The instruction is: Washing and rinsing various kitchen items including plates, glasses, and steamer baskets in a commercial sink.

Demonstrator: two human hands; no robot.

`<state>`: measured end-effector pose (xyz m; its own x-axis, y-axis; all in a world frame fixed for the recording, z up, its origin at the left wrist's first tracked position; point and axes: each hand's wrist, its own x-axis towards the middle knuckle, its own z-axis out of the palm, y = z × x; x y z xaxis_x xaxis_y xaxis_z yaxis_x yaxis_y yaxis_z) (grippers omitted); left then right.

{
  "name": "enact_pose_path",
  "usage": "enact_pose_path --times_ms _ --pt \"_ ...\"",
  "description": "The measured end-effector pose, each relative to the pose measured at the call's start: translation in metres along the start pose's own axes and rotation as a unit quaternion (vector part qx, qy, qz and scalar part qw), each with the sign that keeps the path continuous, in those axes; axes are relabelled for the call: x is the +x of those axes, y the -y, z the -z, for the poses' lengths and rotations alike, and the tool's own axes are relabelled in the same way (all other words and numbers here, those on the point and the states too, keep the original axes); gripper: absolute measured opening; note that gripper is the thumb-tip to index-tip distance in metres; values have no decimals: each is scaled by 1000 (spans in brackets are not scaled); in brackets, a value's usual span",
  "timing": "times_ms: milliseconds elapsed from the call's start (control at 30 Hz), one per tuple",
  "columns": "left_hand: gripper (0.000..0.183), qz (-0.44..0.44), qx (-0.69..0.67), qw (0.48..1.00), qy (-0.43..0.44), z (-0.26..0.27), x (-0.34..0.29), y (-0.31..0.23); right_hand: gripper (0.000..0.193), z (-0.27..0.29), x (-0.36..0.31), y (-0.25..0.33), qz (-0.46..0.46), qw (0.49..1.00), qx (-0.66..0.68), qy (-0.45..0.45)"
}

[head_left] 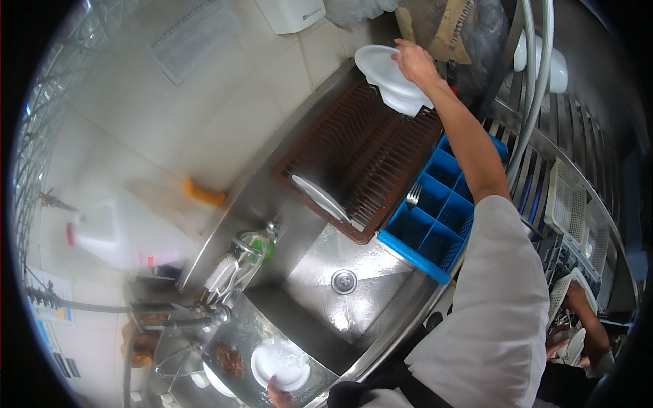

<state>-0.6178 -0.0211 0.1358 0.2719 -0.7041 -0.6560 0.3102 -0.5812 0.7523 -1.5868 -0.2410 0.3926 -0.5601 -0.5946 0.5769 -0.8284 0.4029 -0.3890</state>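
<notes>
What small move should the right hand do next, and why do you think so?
Perhaps the right hand should steady the white plates on the brown rack before leaving them: it touches the upper one, the plates overlap at the rack's end, and whether they sit firmly there cannot be seen.

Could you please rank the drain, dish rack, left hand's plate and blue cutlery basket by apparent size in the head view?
Brown dish rack
Blue cutlery basket
White plate at left hand
Sink drain
</notes>
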Motion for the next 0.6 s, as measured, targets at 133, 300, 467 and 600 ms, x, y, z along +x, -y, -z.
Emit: enact_pose_path --times_ms 133,300,467,600 --pt "64 19 48 997 -63 -19 7 8 45 26 22 -2 -3 999 -11 45" --pt "66 55 -1 997 -45 -23 41 34 80 23 -57 -38 -124 964 -221 82" --pt "36 -75 222 964 -122 86 43 19 41 61 -263 313 196 911 303 199" --pt "41 -76 191 977 -63 19 52 -11 78 -6 -606 447 94 710 432 549"
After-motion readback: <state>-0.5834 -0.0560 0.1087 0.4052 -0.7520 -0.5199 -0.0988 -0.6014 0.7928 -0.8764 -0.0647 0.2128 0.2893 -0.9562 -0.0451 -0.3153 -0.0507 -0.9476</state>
